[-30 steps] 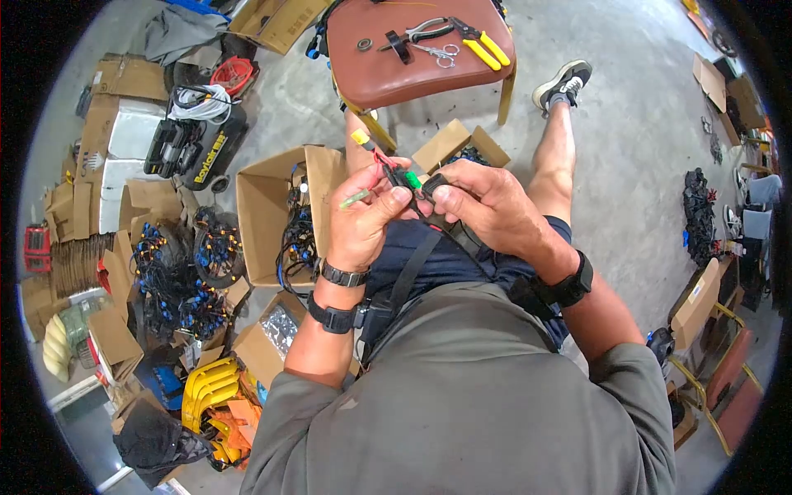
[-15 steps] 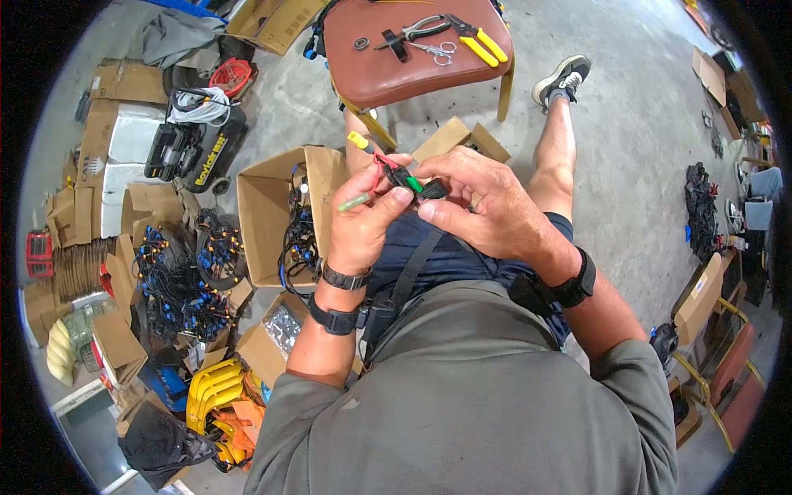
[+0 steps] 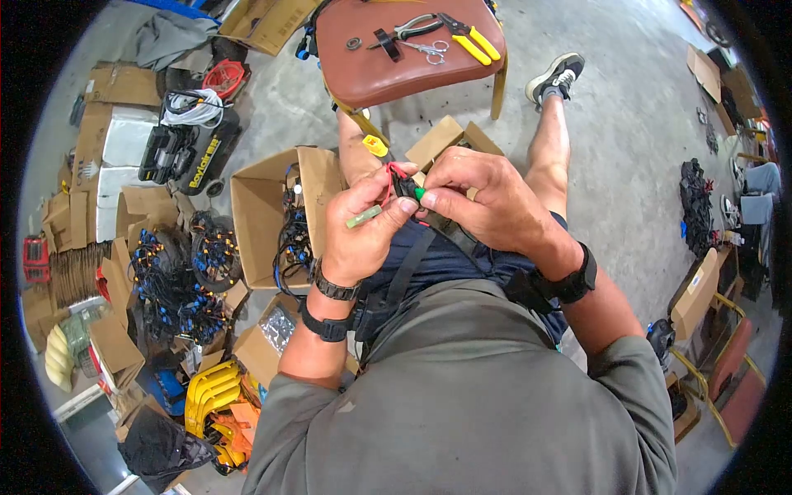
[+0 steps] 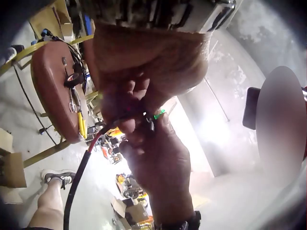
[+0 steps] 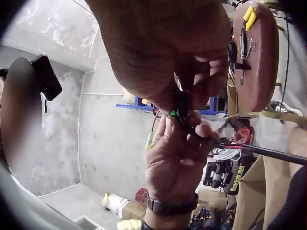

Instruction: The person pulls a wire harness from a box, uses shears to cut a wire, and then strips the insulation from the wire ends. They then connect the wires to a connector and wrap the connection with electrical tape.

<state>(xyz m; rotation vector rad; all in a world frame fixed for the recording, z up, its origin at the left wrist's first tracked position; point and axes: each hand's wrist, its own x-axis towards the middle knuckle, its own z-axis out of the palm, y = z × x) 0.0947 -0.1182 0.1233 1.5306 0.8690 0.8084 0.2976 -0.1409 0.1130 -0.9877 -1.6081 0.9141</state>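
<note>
Nearest, the left hand (image 3: 359, 227) grips a small black connector (image 3: 403, 185) with red wire, apparently steadying it, while the right hand (image 3: 491, 198) pinches at its bright green part (image 3: 420, 193). Yellow-handled cutters (image 3: 483, 43) lie on the far brown padded chair (image 3: 404, 78), presumably for easy reach.

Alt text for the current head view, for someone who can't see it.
A person's left hand grips a small black part while the right hand pinches near its green piece. Beyond them, yellow-handled pliers and scissors lie on a brown chair. Cable bundles and an open cardboard box sit at left.
</note>
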